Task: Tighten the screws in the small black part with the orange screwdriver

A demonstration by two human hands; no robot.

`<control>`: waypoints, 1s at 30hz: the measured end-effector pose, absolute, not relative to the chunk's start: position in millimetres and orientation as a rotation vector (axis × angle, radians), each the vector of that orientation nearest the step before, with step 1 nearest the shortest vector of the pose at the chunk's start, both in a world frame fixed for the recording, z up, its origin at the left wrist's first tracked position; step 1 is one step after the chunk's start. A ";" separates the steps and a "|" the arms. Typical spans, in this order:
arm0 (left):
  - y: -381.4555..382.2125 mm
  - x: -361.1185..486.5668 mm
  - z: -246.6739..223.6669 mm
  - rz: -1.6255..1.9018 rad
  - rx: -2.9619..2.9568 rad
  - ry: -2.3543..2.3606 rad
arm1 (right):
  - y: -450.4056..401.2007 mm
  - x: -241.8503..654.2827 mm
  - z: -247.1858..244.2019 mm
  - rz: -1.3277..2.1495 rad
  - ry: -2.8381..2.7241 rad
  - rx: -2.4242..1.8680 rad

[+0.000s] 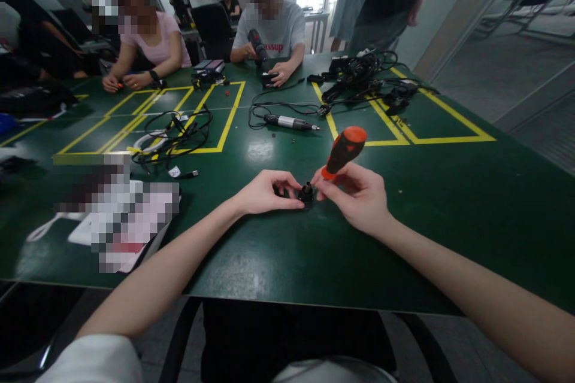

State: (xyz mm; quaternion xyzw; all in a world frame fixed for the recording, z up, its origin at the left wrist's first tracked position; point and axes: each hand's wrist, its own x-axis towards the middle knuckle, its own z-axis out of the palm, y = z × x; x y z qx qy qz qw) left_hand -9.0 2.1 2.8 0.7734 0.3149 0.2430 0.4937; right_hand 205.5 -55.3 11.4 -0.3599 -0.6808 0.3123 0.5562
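Observation:
A small black part (307, 192) with a raised round post lies on the green table in front of me. My left hand (272, 191) pinches it from the left between thumb and fingers. On the part's other side, my right hand (357, 194) is closed around the lower end of a screwdriver (345, 151) with an orange and black handle. The handle leans up and to the right, above my fingers. Its shaft and tip are hidden by my right hand, so whether the tip touches the part I cannot tell.
Beyond my hands lies a corded electric screwdriver (290, 122). Tangled black cables (173, 137) sit left, and a larger cable heap (359, 75) back right. Blurred flat items (139, 227) lie near my left arm. Across the table, a co-worker (272, 24) holds a power tool.

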 end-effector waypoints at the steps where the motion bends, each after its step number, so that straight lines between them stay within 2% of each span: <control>1: 1.5 -8.5 3.2 0.598 1.876 0.765 | -55.4 205.4 12.7 0.719 -1.606 -0.844; 30: 5.4 -8.6 0.7 0.575 1.919 0.736 | -55.3 205.4 8.6 0.889 -1.554 -0.769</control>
